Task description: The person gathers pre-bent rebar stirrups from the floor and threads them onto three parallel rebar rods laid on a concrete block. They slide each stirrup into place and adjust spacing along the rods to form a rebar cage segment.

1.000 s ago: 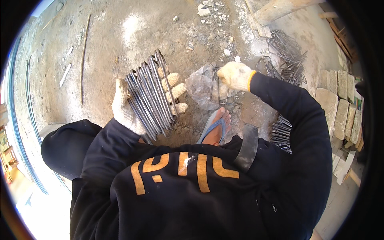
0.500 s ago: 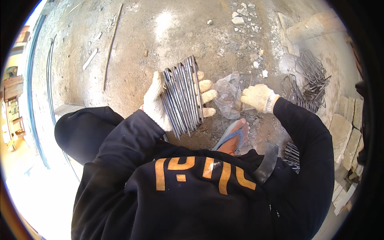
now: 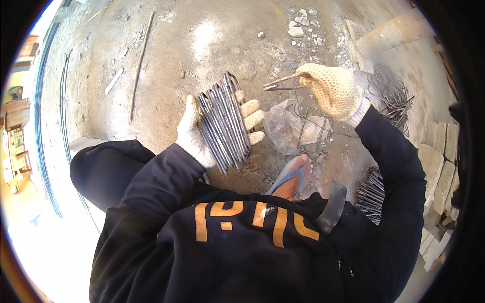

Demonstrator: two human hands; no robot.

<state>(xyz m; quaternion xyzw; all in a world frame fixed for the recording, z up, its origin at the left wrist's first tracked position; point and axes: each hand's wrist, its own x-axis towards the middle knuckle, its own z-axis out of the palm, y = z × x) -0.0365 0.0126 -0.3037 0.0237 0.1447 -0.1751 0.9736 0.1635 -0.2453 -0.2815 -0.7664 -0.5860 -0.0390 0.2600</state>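
My left hand, in a cream knitted glove, holds up a stack of bent steel rebar stirrups. They lie side by side, with the thumb on the near-left side and the fingers showing past the right side. My right hand, gloved the same way, is raised to the right of the stack. Its fingers and thumb pinch a single rebar stirrup, whose bent end points left toward the stack without touching it. Below that hand, a thin wire frame lies over a crumpled clear plastic bag.
A tangled pile of stirrups lies at the right, with more steel pieces beside my right elbow. My sandalled foot is below the bag. Stone slabs stack at the far right; a thin stick and rubble lie ahead.
My right hand has risen up from near the plastic bag and now has a stirrup in it. My left hand with the stack has shifted slightly left.
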